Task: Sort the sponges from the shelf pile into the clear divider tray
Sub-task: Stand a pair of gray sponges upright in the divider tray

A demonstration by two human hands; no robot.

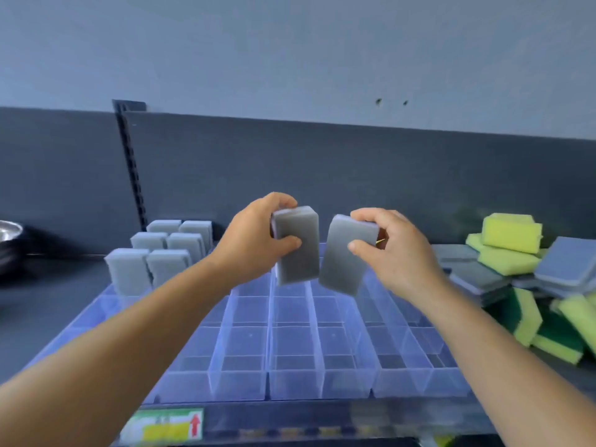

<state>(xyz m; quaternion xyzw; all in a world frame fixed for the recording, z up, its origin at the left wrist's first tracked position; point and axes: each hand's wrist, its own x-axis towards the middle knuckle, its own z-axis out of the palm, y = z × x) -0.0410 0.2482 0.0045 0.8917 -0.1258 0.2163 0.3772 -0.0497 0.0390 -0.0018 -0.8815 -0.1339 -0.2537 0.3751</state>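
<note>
1. Sponges, grey, two in hand: the left hand is gripping one grey sponge upright, thumb across its front face and fingers curled over its top edge. The right hand is pinching a second grey sponge, tilted slightly, its lower end leaning toward the right.

2. Position: both sponges are hanging in the air above the far middle of the clear divider tray, close beside each other but apparently not touching.

3. Sponges, already sorted: six grey sponges are standing on end in the far-left compartments, two across and three deep.

4. Sponges, unsorted: the shelf pile is lying to the right of the tray, mixing grey pieces with yellow-and-green scouring sponges.

5. Other items: a metal bowl is sitting at the far left; a shelf-edge label with a red arrow is showing below the tray.

6. Handling advice, as a judgement: each sponge should be going in on end, matching the filled rows, likely into the next vacant compartments beside them. Straightening the tilted piece before lowering should be helping it clear the thin dividers; foam compresses, so a light squeeze may be easing entry.
</note>
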